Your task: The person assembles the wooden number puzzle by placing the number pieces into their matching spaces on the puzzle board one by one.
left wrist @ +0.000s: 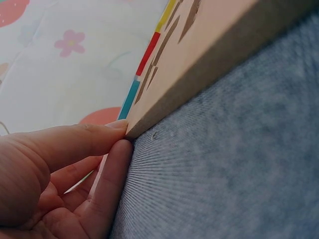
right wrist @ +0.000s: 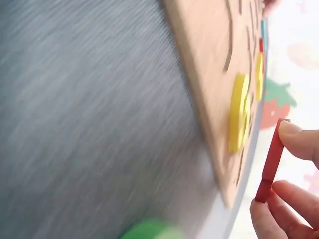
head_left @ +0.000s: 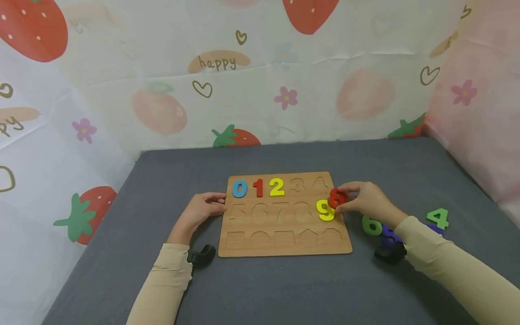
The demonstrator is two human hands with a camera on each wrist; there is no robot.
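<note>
A wooden number board (head_left: 284,243) lies on the grey cloth, its blue 0 (head_left: 239,189), red 1 (head_left: 258,188) and yellow 2 (head_left: 277,187) in the top row. My left hand (head_left: 199,210) holds the board's left edge; the left wrist view shows thumb and index finger (left wrist: 118,164) meeting at that edge. Between thumb and fingers, my right hand (head_left: 367,201) pinches a red 8 (head_left: 336,198), raised on edge above the board in the right wrist view. Close beneath it, a yellow 9 (head_left: 326,212) lies at the middle row's right end; whether it is fully seated I cannot tell.
Right of the board are a green 6 (head_left: 371,225), a green 4 (head_left: 438,218) and purple pieces (head_left: 390,235), partly hidden by the right arm. Several recesses show in the board. A printed curtain (head_left: 284,122) stands behind the table.
</note>
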